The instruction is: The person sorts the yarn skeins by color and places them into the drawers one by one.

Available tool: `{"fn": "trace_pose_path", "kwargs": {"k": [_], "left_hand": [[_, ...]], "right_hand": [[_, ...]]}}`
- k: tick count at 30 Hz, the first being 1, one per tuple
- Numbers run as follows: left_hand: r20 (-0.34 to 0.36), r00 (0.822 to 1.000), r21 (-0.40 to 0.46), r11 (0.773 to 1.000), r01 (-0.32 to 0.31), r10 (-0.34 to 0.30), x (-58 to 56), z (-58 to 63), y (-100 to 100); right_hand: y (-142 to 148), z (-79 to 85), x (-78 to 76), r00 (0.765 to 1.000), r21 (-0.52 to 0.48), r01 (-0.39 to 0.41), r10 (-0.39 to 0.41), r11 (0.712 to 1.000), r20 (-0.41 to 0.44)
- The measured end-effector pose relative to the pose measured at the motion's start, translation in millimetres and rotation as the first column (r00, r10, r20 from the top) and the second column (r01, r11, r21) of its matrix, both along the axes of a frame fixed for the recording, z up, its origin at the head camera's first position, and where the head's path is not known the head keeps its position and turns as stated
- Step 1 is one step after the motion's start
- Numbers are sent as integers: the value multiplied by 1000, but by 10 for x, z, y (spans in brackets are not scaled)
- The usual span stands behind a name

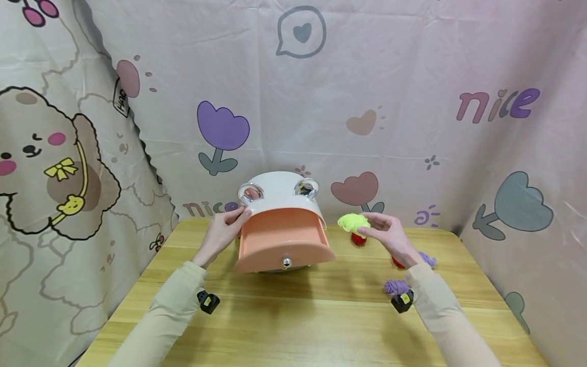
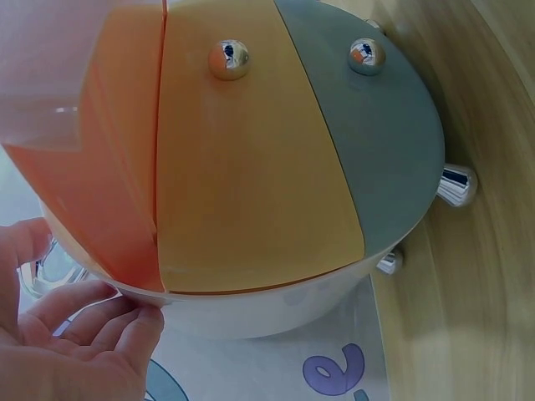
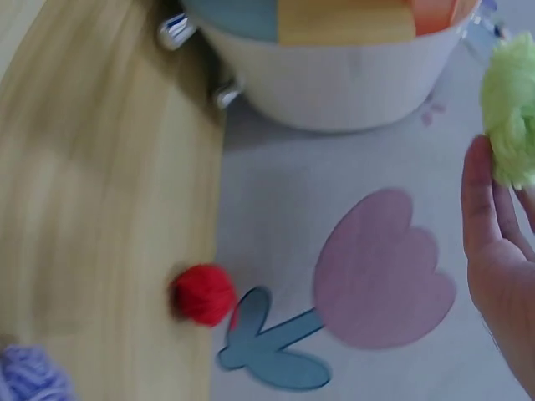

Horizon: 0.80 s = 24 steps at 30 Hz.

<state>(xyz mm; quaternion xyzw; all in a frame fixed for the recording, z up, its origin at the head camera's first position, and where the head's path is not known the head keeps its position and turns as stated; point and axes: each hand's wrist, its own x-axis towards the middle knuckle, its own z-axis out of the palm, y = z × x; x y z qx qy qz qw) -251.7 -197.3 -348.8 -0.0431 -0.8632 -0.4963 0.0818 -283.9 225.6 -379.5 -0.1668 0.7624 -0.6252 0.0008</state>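
Note:
A small white drawer box (image 1: 279,189) with silver rings on top stands near the back of the table, its upper orange drawer (image 1: 285,253) pulled out. My left hand (image 1: 223,232) grips the box's left edge beside the ring, thumb on top; the left wrist view shows the fingers (image 2: 104,322) against the white side. In my right hand (image 1: 387,234) a bundle of yellow-green yarn (image 1: 353,223) is pinched between thumb and fingers, held above the table to the right of the drawer. Lower yellow (image 2: 251,184) and grey-green (image 2: 376,142) drawers appear closed in the left wrist view.
A red yarn ball (image 3: 203,295) lies near the table's back edge. Purple yarn (image 1: 395,287) and a lilac bundle (image 1: 428,259) lie to the right, with another red piece (image 1: 398,262) partly behind the right wrist. A patterned curtain (image 1: 293,102) hangs behind the wooden table (image 1: 321,326).

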Motion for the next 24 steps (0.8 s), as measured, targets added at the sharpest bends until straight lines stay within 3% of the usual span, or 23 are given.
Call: {"fn": "trace_pose_path", "kwargs": {"k": [12, 24], "left_hand": [[-4, 1000, 8, 1000, 3, -3, 1, -3, -9], [-8, 1000, 3, 1000, 5, -5, 7, 3, -5]], "right_hand": [[-365, 368, 68, 1000, -88, 13, -16, 996, -24], [-756, 567, 111, 999, -100, -28, 25, 995, -27]]}}
